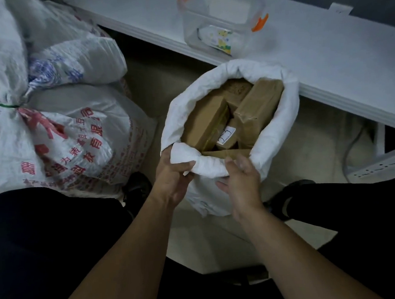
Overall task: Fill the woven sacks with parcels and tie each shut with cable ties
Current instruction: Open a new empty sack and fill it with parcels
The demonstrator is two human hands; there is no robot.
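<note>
Both hands, left hand [172,176] and right hand [242,181], grip the open sack's rolled rim [207,167].

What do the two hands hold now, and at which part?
Both hands, left and right, grip the white woven sack at the rolled rim nearest the person. Brown parcels lie inside, untouched.

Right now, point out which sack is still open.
The plain white sack between the hands, brown parcels showing; the printed sacks on the left are tied shut.

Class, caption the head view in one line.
Both hands hold the rolled rim of an open woven sack filled with brown parcels.
</note>
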